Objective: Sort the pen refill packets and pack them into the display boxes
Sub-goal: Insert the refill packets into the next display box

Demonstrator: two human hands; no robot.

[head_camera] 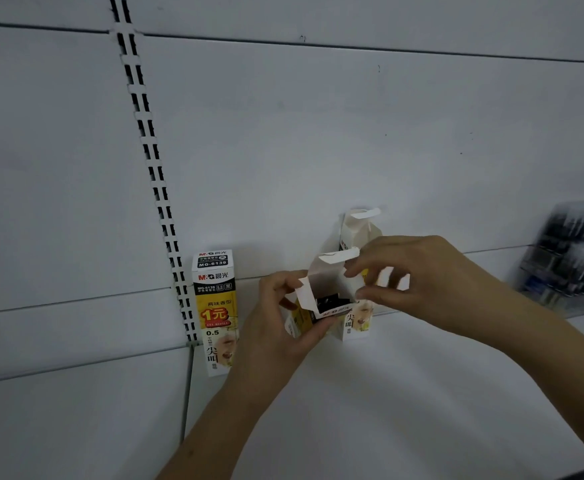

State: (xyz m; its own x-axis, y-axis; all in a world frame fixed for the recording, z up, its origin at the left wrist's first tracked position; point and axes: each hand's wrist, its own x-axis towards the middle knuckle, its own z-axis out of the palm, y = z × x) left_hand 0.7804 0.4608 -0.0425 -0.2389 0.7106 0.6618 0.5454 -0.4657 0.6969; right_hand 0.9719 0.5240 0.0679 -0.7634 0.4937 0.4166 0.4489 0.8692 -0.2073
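Gripping an open refill box point(309, 306) from its left side, the left hand point(276, 327) curls its fingers point(313, 332) round the carton, dark refill ends showing inside. The right hand point(418, 271) pinches the box's right flap at the rim. All this sits above the white shelf point(370, 410), near its back edge. A second open box point(356, 233) stands just behind against the back panel; a closed box point(215, 311) stands farther left beside the slotted upright point(152, 157). A blurred pen rack point(574, 258) sits at the right edge.
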